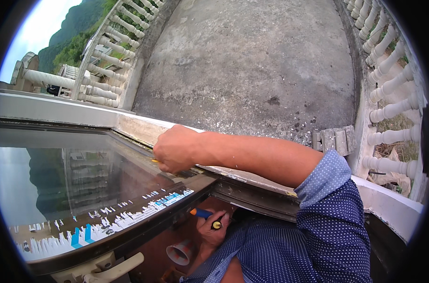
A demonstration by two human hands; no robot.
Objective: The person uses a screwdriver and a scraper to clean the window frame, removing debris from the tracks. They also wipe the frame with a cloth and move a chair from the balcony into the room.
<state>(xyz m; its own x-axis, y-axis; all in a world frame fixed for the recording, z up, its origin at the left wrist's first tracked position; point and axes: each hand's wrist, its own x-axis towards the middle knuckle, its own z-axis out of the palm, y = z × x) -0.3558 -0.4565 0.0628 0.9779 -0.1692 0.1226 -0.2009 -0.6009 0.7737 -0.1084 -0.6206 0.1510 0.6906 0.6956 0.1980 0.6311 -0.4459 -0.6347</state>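
My right hand [175, 148] reaches across the window sill, closed in a fist over the aluminium window track [133, 138]. A small yellow end of a slim tool [155, 161] pokes out of the fist; the rest is hidden. Lower down, inside the opening, my left hand [214, 230] grips a tool with a blue-and-orange handle [202, 213] and another with a black-and-yellow handle [217, 225]. Their working ends are not visible. Left of both hands is a dark-framed glass sash [83, 169], with torn white and blue label remnants [129, 219] along its near edge.
A cream window handle [115, 270] juts from the sash's near side. Below my left hand is a white-and-red cup [179, 253]. Beyond the sill lies a concrete floor [250, 63] between white balustrades [395, 102]. Grey blocks [336, 139] rest by the right kerb.
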